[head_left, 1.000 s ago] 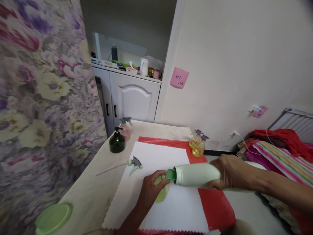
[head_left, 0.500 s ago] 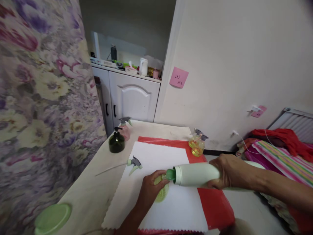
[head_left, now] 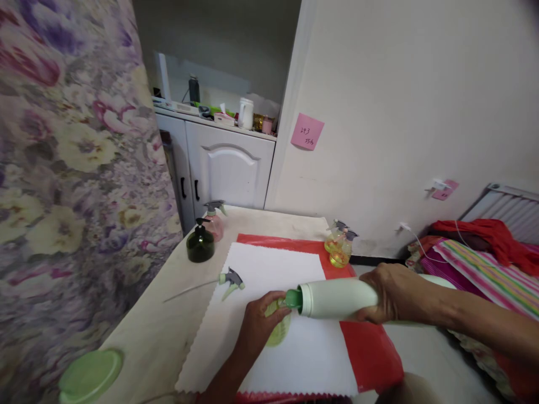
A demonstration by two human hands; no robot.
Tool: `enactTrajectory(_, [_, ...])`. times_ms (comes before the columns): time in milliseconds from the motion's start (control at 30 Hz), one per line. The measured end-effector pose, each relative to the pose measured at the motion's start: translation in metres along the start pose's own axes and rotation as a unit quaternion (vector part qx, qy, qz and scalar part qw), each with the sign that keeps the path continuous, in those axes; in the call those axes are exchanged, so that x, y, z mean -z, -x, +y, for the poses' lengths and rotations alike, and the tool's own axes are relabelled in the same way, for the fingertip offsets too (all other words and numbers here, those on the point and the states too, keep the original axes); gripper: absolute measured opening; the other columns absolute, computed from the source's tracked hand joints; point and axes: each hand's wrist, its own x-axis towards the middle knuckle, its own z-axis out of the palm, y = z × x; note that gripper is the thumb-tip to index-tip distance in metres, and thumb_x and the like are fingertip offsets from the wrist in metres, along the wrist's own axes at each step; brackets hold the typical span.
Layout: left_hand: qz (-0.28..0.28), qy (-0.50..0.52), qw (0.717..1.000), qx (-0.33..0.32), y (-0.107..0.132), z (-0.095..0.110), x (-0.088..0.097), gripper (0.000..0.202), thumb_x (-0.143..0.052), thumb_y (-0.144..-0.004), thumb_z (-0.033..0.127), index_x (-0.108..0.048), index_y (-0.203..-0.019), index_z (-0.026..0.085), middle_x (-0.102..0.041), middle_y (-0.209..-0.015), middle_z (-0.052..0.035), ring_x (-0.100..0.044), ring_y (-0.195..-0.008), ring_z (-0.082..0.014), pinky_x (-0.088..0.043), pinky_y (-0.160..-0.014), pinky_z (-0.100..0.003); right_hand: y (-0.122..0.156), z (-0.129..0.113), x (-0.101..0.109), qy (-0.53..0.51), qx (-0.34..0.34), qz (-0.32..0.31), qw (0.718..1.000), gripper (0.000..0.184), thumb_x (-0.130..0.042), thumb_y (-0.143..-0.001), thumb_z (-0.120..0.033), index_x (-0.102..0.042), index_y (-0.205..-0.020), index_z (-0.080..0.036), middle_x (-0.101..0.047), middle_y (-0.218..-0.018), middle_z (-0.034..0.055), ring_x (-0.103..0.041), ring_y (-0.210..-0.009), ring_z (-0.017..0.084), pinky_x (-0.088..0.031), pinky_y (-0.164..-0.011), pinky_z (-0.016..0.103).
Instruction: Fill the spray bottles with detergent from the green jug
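Note:
My right hand [head_left: 398,293] is wrapped round a large pale green bottle [head_left: 337,299] held on its side, its green spout pointing left. The spout meets the mouth of a small yellow-green bottle [head_left: 278,331] that stands on the white cloth [head_left: 269,275]. My left hand [head_left: 259,325] is closed round that small bottle and hides most of it. A loose spray head [head_left: 231,279] with a long dip tube lies on the cloth's left edge, apart from both hands.
A red sheet [head_left: 370,359] lies under the cloth on the beige table [head_left: 155,331]. A dark green pump bottle [head_left: 200,242], a pink spray bottle [head_left: 215,220] and yellow spray bottles [head_left: 338,245] stand at the back. A green lid [head_left: 90,375] sits front left.

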Motion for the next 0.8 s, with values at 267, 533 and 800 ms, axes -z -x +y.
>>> enactTrajectory(267, [-0.003,-0.003,1.0,-0.003,0.0,-0.0038,0.0006,0.02,-0.071,-0.07,0.025,-0.074,-0.09,0.024,-0.079,-0.092,-0.0003,-0.07,-0.092,-0.0235,-0.051,-0.083,-0.028,-0.0002,-0.0036,0.0029,0.001,-0.009,-0.006,1.0,0.031,-0.065,-0.067,-0.051,-0.07,-0.076,-0.021,-0.071,-0.065,0.0051,-0.067,-0.058,0.021,-0.036,-0.05,0.025])
enactTrajectory(533, [-0.003,0.0,1.0,-0.006,-0.0002,-0.0042,-0.0002,0.02,-0.071,-0.07,0.026,-0.074,-0.089,0.023,-0.079,-0.091,-0.0001,-0.07,-0.09,-0.0226,-0.051,-0.082,-0.026,0.0008,-0.0046,0.0033,0.001,-0.014,0.002,1.0,0.03,-0.066,-0.066,-0.049,-0.07,-0.073,-0.02,-0.07,-0.063,0.0054,-0.067,-0.058,0.022,-0.036,-0.05,0.025])
enactTrajectory(800, [0.002,-0.001,1.0,0.0,-0.0004,0.0001,-0.0013,0.019,-0.071,-0.068,0.024,-0.074,-0.088,0.022,-0.079,-0.089,-0.0006,-0.07,-0.088,-0.0231,-0.051,-0.081,-0.027,-0.002,-0.002,0.0002,0.0,0.007,0.006,1.0,0.029,-0.065,-0.068,-0.048,-0.07,-0.075,-0.02,-0.071,-0.066,0.0067,-0.067,-0.059,0.021,-0.036,-0.05,0.025])
